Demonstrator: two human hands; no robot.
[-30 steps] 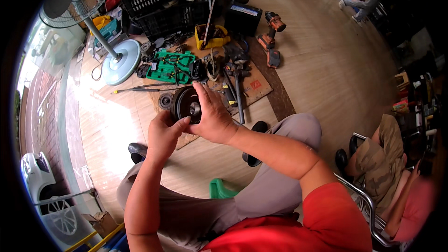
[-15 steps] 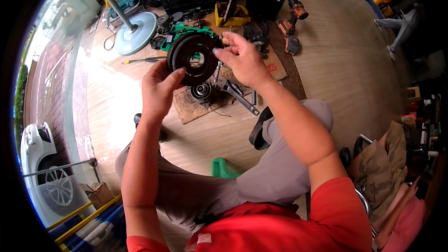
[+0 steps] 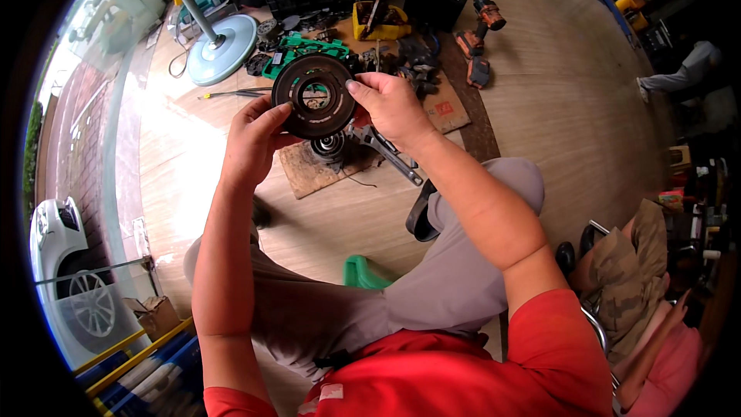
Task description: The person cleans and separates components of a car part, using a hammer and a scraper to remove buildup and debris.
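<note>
A dark round pulley (image 3: 318, 121) with a hole through its middle is held up in front of me, its flat ringed face turned toward me. My left hand (image 3: 253, 137) grips its left rim, the thumb lying on the face. On the right rim my right hand (image 3: 391, 108) has closed, thumb on top and the other fingers partly hidden behind. Below the pulley, a cylindrical metal part with a ringed end (image 3: 329, 147) rests on a stained cardboard sheet (image 3: 302, 175). Beside that part lies an adjustable wrench (image 3: 403, 166).
Beyond my hands are a green tool case (image 3: 330, 48), a yellow container (image 3: 392, 29), a black battery (image 3: 437, 1) and orange-black power tools (image 3: 478, 40). A fan base (image 3: 224, 50) stands at left. Another person's leg (image 3: 633, 278) is at right; a green stool (image 3: 363, 272) shows between my legs.
My right hand has moved from loosely touching the pulley's edge to gripping its right rim. The pulley has tilted so its face shows more fully. The whole view has shifted slightly.
</note>
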